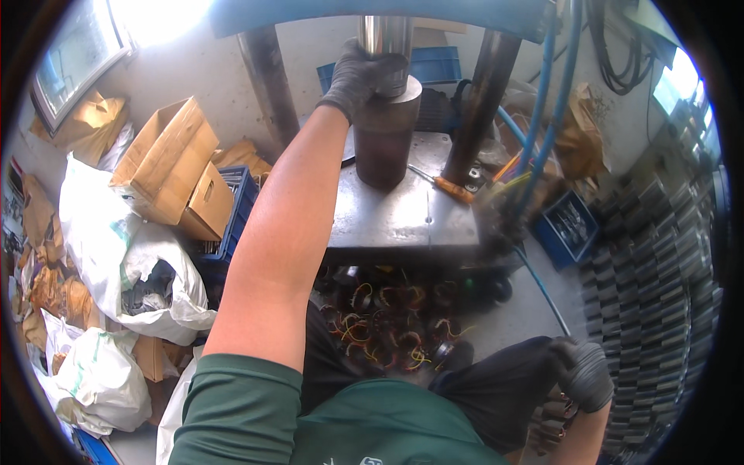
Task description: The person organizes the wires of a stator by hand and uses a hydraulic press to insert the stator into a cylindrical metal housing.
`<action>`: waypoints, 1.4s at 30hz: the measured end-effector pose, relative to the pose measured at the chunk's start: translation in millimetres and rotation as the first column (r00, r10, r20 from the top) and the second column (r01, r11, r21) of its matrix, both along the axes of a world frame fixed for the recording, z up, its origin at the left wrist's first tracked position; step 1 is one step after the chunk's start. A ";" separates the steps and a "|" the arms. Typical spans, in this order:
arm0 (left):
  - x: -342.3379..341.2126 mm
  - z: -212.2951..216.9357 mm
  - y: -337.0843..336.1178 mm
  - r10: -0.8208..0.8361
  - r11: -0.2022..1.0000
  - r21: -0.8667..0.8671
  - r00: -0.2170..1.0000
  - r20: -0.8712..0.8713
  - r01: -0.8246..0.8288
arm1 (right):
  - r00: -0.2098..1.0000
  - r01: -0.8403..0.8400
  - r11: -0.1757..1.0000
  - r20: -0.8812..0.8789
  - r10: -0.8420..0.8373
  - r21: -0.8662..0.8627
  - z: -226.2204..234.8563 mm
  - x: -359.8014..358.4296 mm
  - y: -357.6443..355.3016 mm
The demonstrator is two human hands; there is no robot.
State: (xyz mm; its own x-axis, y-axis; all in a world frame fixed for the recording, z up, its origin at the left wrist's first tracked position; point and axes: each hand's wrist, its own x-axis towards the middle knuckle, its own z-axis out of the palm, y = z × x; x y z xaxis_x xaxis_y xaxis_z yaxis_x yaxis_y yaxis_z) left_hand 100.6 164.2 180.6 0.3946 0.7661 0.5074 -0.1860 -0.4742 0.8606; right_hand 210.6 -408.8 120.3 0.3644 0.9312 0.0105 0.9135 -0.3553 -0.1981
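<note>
My left hand (363,76), in a dark grey glove, reaches up under the press. Its fingers wrap round a short metal cylinder (395,84) right below the shiny press ram (384,35). Beneath it a thick, upright steel cylinder (384,147) stands on the metal press table (387,225). At the lower right my right hand (583,373), gloved too, is closed at the lower end of a thin blue rod (544,291) that slants down from the press. A screwdriver with an orange handle (453,190) lies on the table beside the thick cylinder.
Dark press columns (267,81) flank the table, and blue hoses (546,101) hang at the right. Wound coils with coloured wires (403,325) lie below. Cardboard boxes (167,155) and white sacks (101,232) crowd the left. Stacked metal parts (651,287) and a blue bin (568,229) stand right.
</note>
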 end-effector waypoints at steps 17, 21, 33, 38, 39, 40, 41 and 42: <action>2.1 -4.8 8.4 -0.011 1.000 -0.022 1.000 0.004 0.011 | 0.991 0.022 0.998 -0.132 -0.030 -0.058 4.7 2.3 1.2; -1.9 2.5 9.6 -0.055 0.997 -0.066 0.985 -0.163 0.045 | 0.989 0.088 0.994 -0.121 -0.080 0.066 13.8 -3.7 8.6; 8.3 -9.5 27.1 0.009 1.000 0.004 1.000 -0.025 -0.009 | 0.995 -0.035 0.994 -0.101 0.024 -0.106 9.5 7.1 0.8; 12.2 -11.6 22.5 0.015 1.000 0.000 0.999 -0.044 -0.015 | 0.989 0.066 0.997 -0.135 -0.060 0.045 9.1 9.5 0.8; 9.2 -9.4 21.1 -0.001 1.000 0.010 0.997 -0.071 0.001 | 0.988 0.045 0.999 -0.147 -0.043 0.013 7.6 11.2 -0.9; 8.8 -10.3 24.6 0.003 1.000 0.011 0.997 -0.071 -0.002 | 0.988 0.042 0.999 -0.148 -0.040 0.014 7.8 11.1 -0.2; 9.8 -12.5 31.2 0.019 1.000 0.021 0.997 -0.076 -0.017 | 0.987 0.020 0.999 -0.158 -0.028 -0.050 8.2 10.8 0.5; 9.4 -12.4 34.2 0.035 0.999 0.031 0.996 -0.080 -0.032 | 0.986 -0.002 0.994 -0.169 -0.017 -0.114 8.6 10.6 1.4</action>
State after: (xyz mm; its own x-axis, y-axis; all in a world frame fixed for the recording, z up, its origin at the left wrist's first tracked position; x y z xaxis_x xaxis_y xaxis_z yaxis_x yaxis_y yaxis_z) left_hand 109.9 198.3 168.1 0.4096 0.7648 0.4972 -0.0998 -0.5042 0.8578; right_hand 221.2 -407.4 128.9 0.3588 0.9201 -0.1572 0.8675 -0.3909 -0.3077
